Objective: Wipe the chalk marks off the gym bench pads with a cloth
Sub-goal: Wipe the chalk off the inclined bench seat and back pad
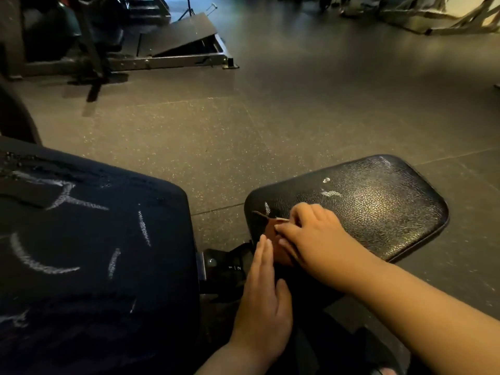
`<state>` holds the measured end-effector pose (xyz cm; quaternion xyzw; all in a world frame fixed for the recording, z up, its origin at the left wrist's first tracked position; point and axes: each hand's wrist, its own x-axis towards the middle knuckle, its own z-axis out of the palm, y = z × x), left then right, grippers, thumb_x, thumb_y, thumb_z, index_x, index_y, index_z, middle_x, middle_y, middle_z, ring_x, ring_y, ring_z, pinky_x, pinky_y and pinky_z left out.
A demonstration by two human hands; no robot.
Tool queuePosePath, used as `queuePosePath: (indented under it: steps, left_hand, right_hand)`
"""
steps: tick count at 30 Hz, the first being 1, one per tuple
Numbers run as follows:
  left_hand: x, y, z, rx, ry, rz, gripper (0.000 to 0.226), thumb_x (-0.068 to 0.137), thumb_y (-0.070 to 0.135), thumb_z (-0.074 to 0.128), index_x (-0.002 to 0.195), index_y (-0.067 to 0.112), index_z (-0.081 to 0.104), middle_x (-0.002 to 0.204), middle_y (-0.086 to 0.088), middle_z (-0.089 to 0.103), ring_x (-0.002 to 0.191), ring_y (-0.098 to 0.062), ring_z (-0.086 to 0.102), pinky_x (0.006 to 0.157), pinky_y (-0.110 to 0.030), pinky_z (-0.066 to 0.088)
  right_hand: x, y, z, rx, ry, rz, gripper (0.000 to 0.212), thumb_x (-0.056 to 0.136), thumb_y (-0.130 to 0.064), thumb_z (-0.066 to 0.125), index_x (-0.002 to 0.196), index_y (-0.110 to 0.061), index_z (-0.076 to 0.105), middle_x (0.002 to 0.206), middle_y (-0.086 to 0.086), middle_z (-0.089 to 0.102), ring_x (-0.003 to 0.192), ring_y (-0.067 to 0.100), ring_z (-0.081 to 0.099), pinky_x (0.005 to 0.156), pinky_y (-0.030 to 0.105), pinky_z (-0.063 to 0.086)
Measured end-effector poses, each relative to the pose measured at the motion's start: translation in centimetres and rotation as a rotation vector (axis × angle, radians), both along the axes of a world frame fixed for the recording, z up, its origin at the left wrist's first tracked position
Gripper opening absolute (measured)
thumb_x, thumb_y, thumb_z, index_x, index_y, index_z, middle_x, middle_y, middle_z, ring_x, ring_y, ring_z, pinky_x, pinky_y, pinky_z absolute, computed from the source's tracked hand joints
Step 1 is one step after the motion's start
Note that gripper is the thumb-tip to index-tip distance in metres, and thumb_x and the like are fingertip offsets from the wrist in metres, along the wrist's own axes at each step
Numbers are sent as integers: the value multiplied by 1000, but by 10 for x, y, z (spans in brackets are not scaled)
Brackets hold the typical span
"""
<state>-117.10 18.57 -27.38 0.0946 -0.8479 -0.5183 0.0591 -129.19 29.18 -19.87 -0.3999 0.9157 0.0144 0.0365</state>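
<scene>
The cloth (270,231), a small brown piece, lies on the near left corner of the seat pad (378,209), mostly covered by the right hand (315,239). That hand lies palm down on it with its fingers bent over it, holding it against the pad. The left hand (262,301) comes up from below with fingers straight and held together, thumb out to the side. Its fingertips reach the cloth's lower edge at the pad's corner; whether they touch the cloth cannot be told. The seat pad is glossy black with a grained skin, and it bears a few white chalk marks (331,194): a short stroke just beyond the cloth, and a smear and a dot farther up toward the middle. To the left, across a gap, lies the back pad (94,293), larger, dull and dark, crossed by many chalk strokes (40,262), among them a long arc and several short dashes. Between the two pads sits a black bracket (230,262) marked with the numerals 1 and 2. Around the bench is a speckled dark floor (216,131), and at the upper left stands a machine (184,36) with a sloping plate.
</scene>
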Motion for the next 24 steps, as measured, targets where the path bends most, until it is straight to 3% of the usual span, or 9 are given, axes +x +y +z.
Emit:
queuePosePath:
  steps: [3, 6, 8, 10, 15, 17, 20, 22, 24]
  left_hand:
    - [4, -9, -6, -107, 16, -81, 65, 107, 27, 34, 148, 42, -14, 158, 29, -20, 144, 14, -15, 115, -8, -3]
    - [2, -18, -11, -134, 16, -115, 66, 107, 28, 34, 158, 30, -7, 164, 18, -15, 148, 6, -11, 122, -18, 3]
    - [0, -24, -11, -135, 36, -130, 64, 106, 23, 35, 161, 24, 2, 167, 11, -5, 151, 2, -4, 125, -27, 10]
    - [-1, -28, -10, -150, 38, -127, 63, 105, 19, 36, 161, 22, 6, 167, 9, 1, 151, 1, -1, 125, -27, 11]
    - [-3, -26, -6, -146, -5, -93, 61, 108, 27, 29, 159, 24, -4, 165, 14, -14, 149, 0, -17, 121, -20, -7]
    - [-5, -23, -7, -140, -24, -104, 61, 108, 30, 28, 159, 25, -5, 165, 13, -16, 149, -1, -19, 120, -21, -8]
    - [-5, -19, -6, -161, -90, -82, 59, 107, 30, 31, 160, 21, 4, 166, 6, -12, 152, -11, -14, 125, -30, 1]
    - [-3, -15, -4, -168, -127, -84, 58, 107, 32, 30, 160, 22, 7, 164, 8, -16, 152, -13, -15, 126, -37, 7]
    - [-3, -14, -2, -169, -138, -101, 60, 108, 34, 29, 160, 24, 0, 163, 13, -20, 150, -10, -20, 126, -37, 4]
  right_hand:
    - [-13, -6, -5, -137, 41, -59, 29, 95, -34, 55, 115, -19, 69, 109, 5, 56, 101, 31, 54, 84, 41, 44]
    - [13, -8, -11, -159, 38, 60, 43, 94, -37, 47, 125, -15, 68, 119, 7, 65, 112, 31, 60, 100, 39, 47]
    - [31, 0, -18, -95, 19, 129, 54, 97, -43, 40, 139, -13, 59, 138, 7, 59, 132, 31, 51, 118, 35, 31]
    - [27, 8, -20, -39, 30, 177, 58, 98, -44, 40, 147, -16, 49, 147, 5, 51, 140, 30, 42, 119, 34, 23]
    - [-30, -22, -29, -126, 146, 30, 53, 98, -22, 59, 148, -12, 47, 143, 11, 53, 134, 36, 45, 116, 45, 36]
    - [-36, -39, -29, -136, 130, -62, 52, 100, -24, 54, 150, -11, 44, 149, 12, 48, 141, 38, 36, 120, 45, 27]
    - [-25, -49, -30, -61, -58, 114, 52, 104, -27, 48, 154, -16, 39, 158, 5, 38, 150, 30, 22, 121, 30, 8]
    - [-27, -45, -25, -30, -82, 233, 48, 103, -29, 51, 150, -18, 46, 153, 4, 46, 146, 29, 32, 120, 34, 20]
    - [-52, -44, -22, -108, 4, 112, 46, 101, -27, 53, 145, -14, 52, 143, 9, 55, 137, 32, 45, 114, 40, 34]
